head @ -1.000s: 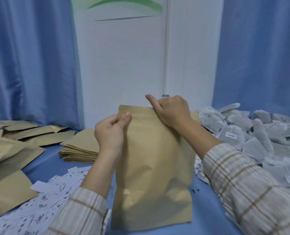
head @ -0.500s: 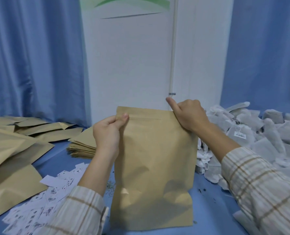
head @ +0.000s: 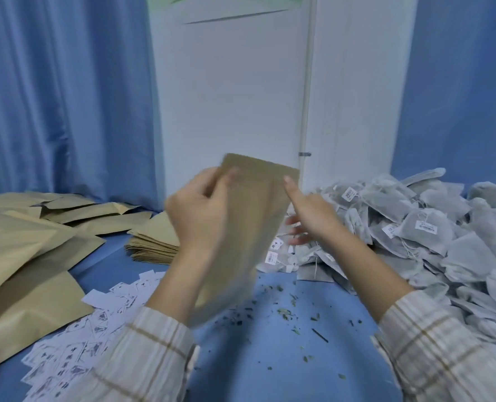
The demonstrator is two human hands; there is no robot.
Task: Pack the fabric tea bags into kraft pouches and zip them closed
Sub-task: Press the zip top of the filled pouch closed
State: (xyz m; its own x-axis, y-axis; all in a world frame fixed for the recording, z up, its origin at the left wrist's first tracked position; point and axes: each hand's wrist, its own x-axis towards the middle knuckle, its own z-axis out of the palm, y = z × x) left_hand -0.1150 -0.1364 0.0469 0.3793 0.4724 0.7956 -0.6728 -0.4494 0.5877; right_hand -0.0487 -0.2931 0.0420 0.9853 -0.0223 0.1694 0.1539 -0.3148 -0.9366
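A filled kraft pouch (head: 246,216) is lifted off the table, tilted and motion-blurred, at the centre. My left hand (head: 200,210) grips its upper left edge. My right hand (head: 307,219) is off the pouch just to its right, fingers spread and index finger raised, holding nothing. A large heap of grey fabric tea bags (head: 420,227) with white labels fills the right side of the table.
Filled kraft pouches (head: 23,256) lie at the left, and a stack of flat empty pouches (head: 154,242) sits behind my left hand. Small white printed cards (head: 75,338) are scattered at front left. Loose tea crumbs (head: 287,309) dot the blue table (head: 270,372).
The pouch stood upright on the table with both hands pinching its top edge. Now my left hand has lifted and swung it, and my right hand has let go.
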